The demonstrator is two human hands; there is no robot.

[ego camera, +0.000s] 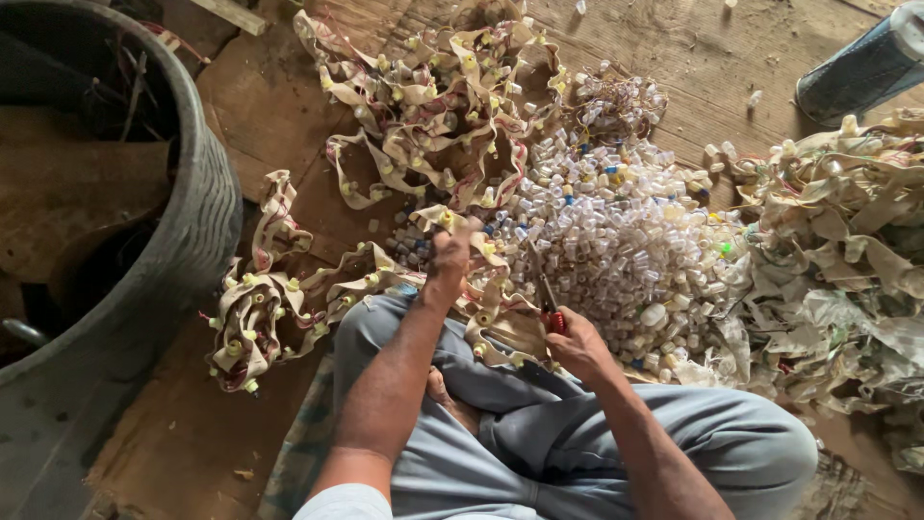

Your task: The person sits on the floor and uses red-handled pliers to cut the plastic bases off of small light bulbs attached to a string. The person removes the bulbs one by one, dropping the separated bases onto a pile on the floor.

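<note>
Crossed legs in grey trousers (616,433) fill the 6 o'clock edge, the person sitting on a worn wooden floor (693,58) of scuffed brown planks. At 9 o'clock stands a big dark ribbed tub (197,221), its rim curving down the left side. At 1 o'clock, in the far corner, lies a bluish cylinder (861,67) on its side.

Near the centre spreads a heap of small caps (616,241), mostly clear and white with a few blue and yellow ones. Around it lie tangles of cream strip (433,106) studded with small yellow-tipped sockets and threaded with red wire: one pile at 12 o'clock, a curled bundle (255,323) at 8 o'clock, and a larger crumpled mass (837,241) at 3 o'clock mixed with pale scraps.

From the lap the left arm stretches toward 12 o'clock. Its left hand (449,255) is closed around a length of the strip, lifting it just above the near edge of the caps. The right forearm angles in from 5 o'clock, and the right hand (577,342) is curled tight on red-handled cutters (547,299), whose blades point toward 12 o'clock at the strip lying across the knee. How far the blades stand apart cannot be told.
</note>
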